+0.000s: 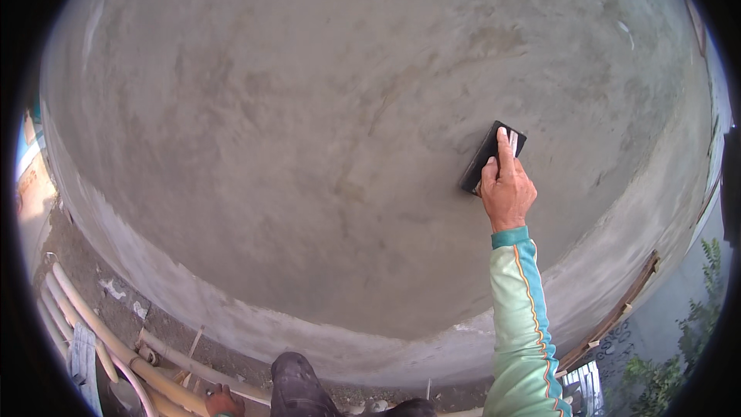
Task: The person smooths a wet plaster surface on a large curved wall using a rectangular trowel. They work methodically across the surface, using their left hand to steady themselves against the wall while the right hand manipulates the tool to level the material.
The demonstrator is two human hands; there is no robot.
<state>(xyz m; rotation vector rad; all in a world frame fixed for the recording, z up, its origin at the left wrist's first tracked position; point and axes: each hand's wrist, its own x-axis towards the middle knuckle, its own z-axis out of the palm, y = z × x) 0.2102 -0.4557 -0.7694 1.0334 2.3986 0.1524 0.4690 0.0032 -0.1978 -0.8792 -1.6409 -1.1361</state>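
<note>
My right hand grips a black rectangular plastering float, with the index finger stretched along its back. The float lies tilted against a broad grey plastered wall, right of the middle of the view. Darker damp patches and faint smear marks show on the plaster around it. At the lower edge, left of my knees, my left hand is low beside the bamboo poles. Its fingers are small and partly cut off, so their grip is unclear.
A paler band runs along the wall's lower edge. Bamboo poles and a weathered board lie at lower left over rubble-strewn ground. My dark-trousered knee rises near the wall. At right are a wooden strip and a leafy plant.
</note>
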